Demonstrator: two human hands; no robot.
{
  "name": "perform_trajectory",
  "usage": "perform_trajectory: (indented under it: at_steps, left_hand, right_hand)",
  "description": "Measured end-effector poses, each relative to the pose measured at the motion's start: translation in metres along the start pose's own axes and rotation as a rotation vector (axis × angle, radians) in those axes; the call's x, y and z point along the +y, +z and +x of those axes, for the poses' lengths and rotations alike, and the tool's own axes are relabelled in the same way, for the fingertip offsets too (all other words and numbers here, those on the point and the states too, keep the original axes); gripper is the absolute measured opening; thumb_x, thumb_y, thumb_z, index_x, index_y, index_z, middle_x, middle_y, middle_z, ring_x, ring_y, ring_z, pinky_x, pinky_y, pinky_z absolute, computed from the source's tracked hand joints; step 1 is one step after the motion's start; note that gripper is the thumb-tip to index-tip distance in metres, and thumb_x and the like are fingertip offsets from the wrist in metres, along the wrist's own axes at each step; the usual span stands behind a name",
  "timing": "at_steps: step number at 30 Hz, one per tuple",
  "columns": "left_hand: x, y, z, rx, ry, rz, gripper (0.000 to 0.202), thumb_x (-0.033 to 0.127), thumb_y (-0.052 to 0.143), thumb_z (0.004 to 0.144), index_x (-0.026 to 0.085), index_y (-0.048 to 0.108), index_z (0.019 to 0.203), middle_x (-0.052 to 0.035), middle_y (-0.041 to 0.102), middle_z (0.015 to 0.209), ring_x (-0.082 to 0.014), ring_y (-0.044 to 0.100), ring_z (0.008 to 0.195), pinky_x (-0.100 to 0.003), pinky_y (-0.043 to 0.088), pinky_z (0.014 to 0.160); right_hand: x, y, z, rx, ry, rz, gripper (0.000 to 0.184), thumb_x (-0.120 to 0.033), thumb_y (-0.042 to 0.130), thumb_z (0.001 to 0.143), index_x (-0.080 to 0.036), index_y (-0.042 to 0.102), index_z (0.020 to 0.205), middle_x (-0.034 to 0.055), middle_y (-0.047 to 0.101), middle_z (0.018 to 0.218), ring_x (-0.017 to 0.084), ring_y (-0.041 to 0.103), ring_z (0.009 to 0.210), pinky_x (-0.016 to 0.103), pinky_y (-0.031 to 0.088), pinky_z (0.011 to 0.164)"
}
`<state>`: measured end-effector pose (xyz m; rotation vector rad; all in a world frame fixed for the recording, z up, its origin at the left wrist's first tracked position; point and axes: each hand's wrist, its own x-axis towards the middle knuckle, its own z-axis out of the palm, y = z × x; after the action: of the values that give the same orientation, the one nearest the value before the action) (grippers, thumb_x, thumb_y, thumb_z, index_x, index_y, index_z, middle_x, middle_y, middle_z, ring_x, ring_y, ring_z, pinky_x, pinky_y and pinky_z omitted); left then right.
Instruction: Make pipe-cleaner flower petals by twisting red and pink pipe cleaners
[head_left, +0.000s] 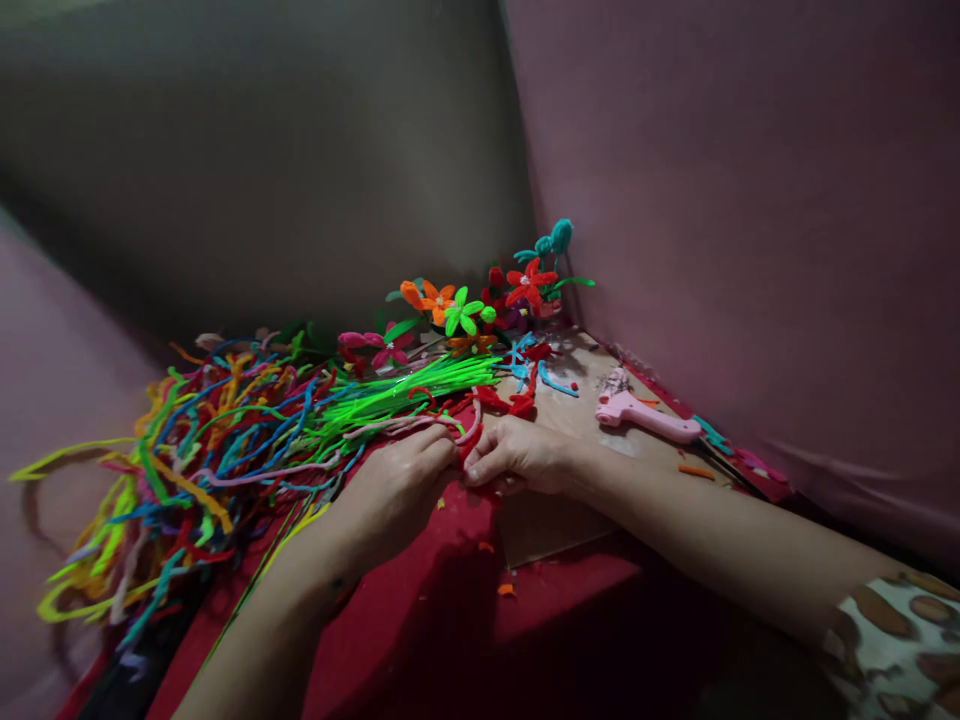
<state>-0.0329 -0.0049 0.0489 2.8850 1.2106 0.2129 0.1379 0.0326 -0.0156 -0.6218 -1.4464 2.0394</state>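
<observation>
My left hand (pixel 397 485) and my right hand (pixel 521 455) meet over the red table, fingertips nearly touching. Both are closed in a pinch on a red pipe cleaner (pixel 470 438), which shows as a short bent piece between them; my fingers hide the rest. Just behind them, a pink pipe cleaner (pixel 477 412) curves around. Beyond my right hand lie shaped red pipe-cleaner pieces (pixel 517 402) and light blue ones (pixel 556 382). A bundle of straight green pipe cleaners (pixel 420 385) rests behind my left hand.
A big tangle of multicoloured pipe cleaners (pixel 195 460) fills the left side. Finished pipe-cleaner flowers (pixel 463 312) stand at the back, near the wall corner. To the right, a pink glue gun (pixel 645 415) lies on a brown board (pixel 555 525). Orange scraps (pixel 507 590) dot the red tabletop (pixel 397 620).
</observation>
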Motion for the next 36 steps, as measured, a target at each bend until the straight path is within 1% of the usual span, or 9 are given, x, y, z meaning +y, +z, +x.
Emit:
perform_trajectory:
  at_steps: [5, 9, 15, 21, 26, 29, 31, 33, 36]
  left_hand:
    - [0.009, -0.002, -0.002, -0.091, -0.015, 0.207, 0.019, 0.01, 0.036, 0.083, 0.016, 0.054, 0.08, -0.0079, 0.057, 0.086, -0.0166, 0.051, 0.07, -0.027, 0.035, 0.058]
    - [0.02, -0.004, -0.001, -0.154, -0.114, 0.361, 0.02, 0.008, 0.037, 0.08, 0.016, 0.056, 0.082, -0.0085, 0.059, 0.082, -0.0165, 0.052, 0.061, -0.027, 0.029, 0.05]
    - [0.028, -0.008, -0.002, -0.22, -0.18, 0.417, 0.021, 0.008, 0.037, 0.078, 0.014, 0.056, 0.082, -0.0092, 0.06, 0.077, -0.0167, 0.054, 0.059, -0.026, 0.027, 0.047]
    - [0.026, -0.009, -0.006, -0.18, -0.159, 0.406, 0.018, 0.009, 0.038, 0.077, 0.016, 0.055, 0.078, -0.0073, 0.059, 0.072, -0.0144, 0.049, 0.053, -0.025, 0.025, 0.045]
    - [0.027, -0.001, -0.006, -0.102, -0.267, 0.348, 0.018, 0.012, 0.038, 0.078, 0.015, 0.055, 0.076, -0.0074, 0.056, 0.069, -0.0145, 0.046, 0.051, -0.026, 0.018, 0.046]
    - [0.019, 0.008, -0.003, 0.043, -0.404, 0.075, 0.012, 0.018, 0.045, 0.076, 0.017, 0.053, 0.066, -0.0032, 0.051, 0.06, -0.0123, 0.04, 0.048, -0.025, 0.019, 0.047]
    - [0.012, 0.012, -0.001, 0.092, -0.535, -0.332, 0.016, 0.023, 0.051, 0.073, 0.017, 0.048, 0.058, 0.0011, 0.042, 0.052, -0.0094, 0.035, 0.044, -0.023, 0.02, 0.045]
    - [0.006, 0.015, -0.001, 0.056, -0.689, -0.842, 0.023, 0.028, 0.055, 0.071, 0.017, 0.045, 0.054, 0.0054, 0.032, 0.045, -0.0063, 0.027, 0.038, -0.02, 0.019, 0.04]
    - [0.003, 0.017, -0.005, 0.011, -0.886, -1.435, 0.021, 0.024, 0.059, 0.065, 0.016, 0.044, 0.053, 0.0071, 0.031, 0.043, -0.0035, 0.021, 0.034, -0.017, 0.017, 0.033]
  right_hand:
    - [0.007, -0.003, 0.003, 0.012, -0.021, -0.092, 0.013, -0.021, 0.067, 0.057, -0.011, 0.058, 0.056, -0.0016, 0.055, 0.048, 0.004, 0.033, 0.036, 0.019, 0.017, 0.035]
    - [0.012, -0.002, 0.007, 0.074, -0.069, -0.147, 0.011, -0.02, 0.066, 0.057, -0.011, 0.06, 0.057, -0.003, 0.053, 0.044, 0.004, 0.032, 0.036, 0.02, 0.018, 0.036]
    - [0.01, 0.003, 0.007, 0.031, -0.094, -0.143, 0.009, -0.02, 0.065, 0.059, -0.011, 0.062, 0.06, -0.001, 0.058, 0.05, 0.005, 0.035, 0.037, 0.02, 0.018, 0.035]
    - [0.004, 0.006, 0.003, -0.018, -0.059, -0.072, 0.005, -0.016, 0.062, 0.058, -0.011, 0.061, 0.059, 0.0002, 0.06, 0.051, 0.005, 0.039, 0.036, 0.019, 0.021, 0.035]
    - [0.004, 0.01, 0.005, 0.143, -0.193, -0.285, 0.005, -0.012, 0.058, 0.061, -0.013, 0.063, 0.058, -0.0016, 0.056, 0.048, 0.007, 0.043, 0.043, 0.021, 0.031, 0.044]
    - [0.004, 0.015, 0.003, 0.302, -0.286, -0.601, 0.013, -0.009, 0.055, 0.066, -0.013, 0.064, 0.058, -0.0001, 0.057, 0.051, 0.01, 0.049, 0.049, 0.022, 0.033, 0.05]
    - [0.005, 0.02, 0.0, 0.412, -0.389, -0.832, 0.013, -0.012, 0.055, 0.07, -0.014, 0.066, 0.063, 0.0023, 0.061, 0.057, 0.012, 0.051, 0.054, 0.024, 0.034, 0.054]
    - [0.008, 0.023, -0.004, 0.488, -0.527, -1.052, 0.014, -0.015, 0.053, 0.075, -0.014, 0.066, 0.07, 0.0054, 0.063, 0.063, 0.014, 0.053, 0.058, 0.026, 0.035, 0.057]
    - [0.014, 0.028, -0.01, 0.494, -0.791, -1.354, 0.019, -0.015, 0.045, 0.08, -0.012, 0.063, 0.073, 0.0098, 0.063, 0.069, 0.017, 0.053, 0.064, 0.029, 0.035, 0.059]
